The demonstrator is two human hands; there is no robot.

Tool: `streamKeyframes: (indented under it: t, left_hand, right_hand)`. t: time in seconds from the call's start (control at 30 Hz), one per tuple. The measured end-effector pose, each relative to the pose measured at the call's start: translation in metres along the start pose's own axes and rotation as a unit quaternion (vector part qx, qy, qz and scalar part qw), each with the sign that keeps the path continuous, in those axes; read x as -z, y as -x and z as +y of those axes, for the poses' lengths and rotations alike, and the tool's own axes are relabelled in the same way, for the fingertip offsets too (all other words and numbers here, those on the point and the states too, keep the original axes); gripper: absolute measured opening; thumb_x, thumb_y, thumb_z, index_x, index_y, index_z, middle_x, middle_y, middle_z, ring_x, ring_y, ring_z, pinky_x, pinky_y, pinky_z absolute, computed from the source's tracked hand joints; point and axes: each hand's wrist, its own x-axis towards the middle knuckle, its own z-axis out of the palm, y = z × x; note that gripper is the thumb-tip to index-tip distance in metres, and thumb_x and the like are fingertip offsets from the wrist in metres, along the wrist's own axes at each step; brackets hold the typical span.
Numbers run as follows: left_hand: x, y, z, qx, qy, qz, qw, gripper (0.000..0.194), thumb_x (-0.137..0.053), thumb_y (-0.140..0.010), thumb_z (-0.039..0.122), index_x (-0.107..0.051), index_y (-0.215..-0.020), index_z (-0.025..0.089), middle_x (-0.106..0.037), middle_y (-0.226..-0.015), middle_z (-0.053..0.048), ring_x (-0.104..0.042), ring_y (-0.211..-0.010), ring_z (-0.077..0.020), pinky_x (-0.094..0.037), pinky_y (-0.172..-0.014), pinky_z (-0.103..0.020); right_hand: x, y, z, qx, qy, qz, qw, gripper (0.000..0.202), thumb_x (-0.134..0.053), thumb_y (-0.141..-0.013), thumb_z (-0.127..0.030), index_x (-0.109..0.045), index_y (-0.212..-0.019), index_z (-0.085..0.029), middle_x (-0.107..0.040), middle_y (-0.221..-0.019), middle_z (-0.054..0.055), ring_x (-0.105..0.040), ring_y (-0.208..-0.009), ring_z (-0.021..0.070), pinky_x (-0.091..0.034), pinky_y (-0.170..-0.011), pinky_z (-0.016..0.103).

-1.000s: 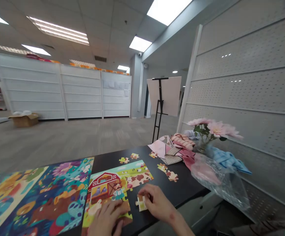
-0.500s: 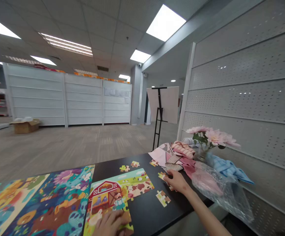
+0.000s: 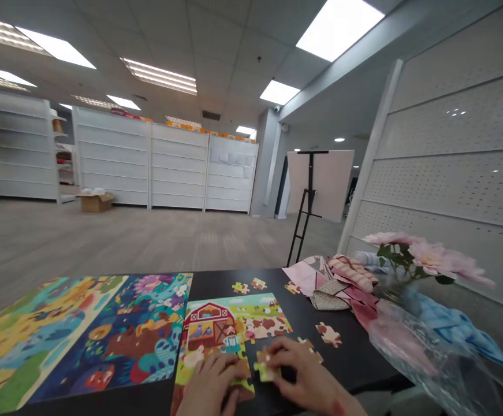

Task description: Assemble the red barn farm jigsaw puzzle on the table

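Right hand (image 3: 302, 372) swung left — puzzle piece (image 3: 264, 372) (yellow-green) in its fingers.

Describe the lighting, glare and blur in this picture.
Head view, top: rectangular white ceiling lights burn out to plain white; head view, right: white glints dot the grey perforated wall panel; head view, bottom: the bare right hand and its yellow-green cardboard puzzle piece look soft-edged.

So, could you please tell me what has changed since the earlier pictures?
The right hand let go of one jigsaw piece on the table's right side, then took hold of a green jigsaw piece and brought it left, beside the farm puzzle. The left hand stayed on the puzzle; the brown-and-white piece stayed put.
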Motion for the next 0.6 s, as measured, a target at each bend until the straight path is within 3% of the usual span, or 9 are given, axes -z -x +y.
streamKeyframes:
  t: [0.13,0.3,0.43,0.6]
  left_hand:
    - [0.012,0.001,0.004,-0.023,-0.008,-0.057,0.998,0.055,-0.057,-0.079,0.011,-0.065,-0.122,0.044,-0.064,-0.138,0.002,-0.059,-0.126,-0.0281,-0.050,-0.103,-0.047]
    - [0.018,-0.001,0.011,-0.037,-0.045,-0.091,0.994,0.070,-0.053,-0.079,0.006,-0.059,-0.126,0.057,-0.061,-0.141,0.002,-0.055,-0.132,-0.0295,-0.049,-0.104,-0.051]
    - [0.012,-0.001,0.008,-0.031,-0.057,-0.091,0.994,0.078,-0.049,-0.078,0.003,-0.053,-0.135,0.056,-0.059,-0.145,0.001,-0.051,-0.138,-0.0292,-0.048,-0.107,-0.049]
    - [-0.007,-0.003,-0.007,-0.030,-0.068,-0.094,0.993,0.072,-0.050,-0.087,0.010,-0.048,-0.137,0.061,-0.060,-0.146,0.003,-0.053,-0.136,-0.0303,-0.050,-0.104,-0.050]
  right_hand:
    - [-0.024,0.002,-0.017,-0.006,0.008,-0.021,1.000,0.026,-0.062,-0.080,-0.012,-0.078,-0.098,-0.023,-0.069,-0.115,0.009,-0.068,-0.107,0.0215,-0.054,-0.094,0.032]
    - [-0.018,0.004,-0.018,0.042,0.012,-0.017,0.999,0.030,-0.061,-0.082,-0.008,-0.077,-0.101,-0.024,-0.071,-0.115,0.007,-0.064,-0.111,0.0211,-0.053,-0.095,0.032]
    - [-0.020,0.008,-0.019,0.047,0.012,-0.021,0.999,0.029,-0.062,-0.086,-0.010,-0.077,-0.103,-0.027,-0.073,-0.122,0.004,-0.062,-0.112,0.0207,-0.050,-0.100,0.035]
    - [-0.033,0.014,-0.011,0.026,0.012,0.010,1.000,0.032,-0.062,-0.083,-0.009,-0.078,-0.105,-0.026,-0.073,-0.123,0.005,-0.063,-0.111,0.0201,-0.050,-0.098,0.034]
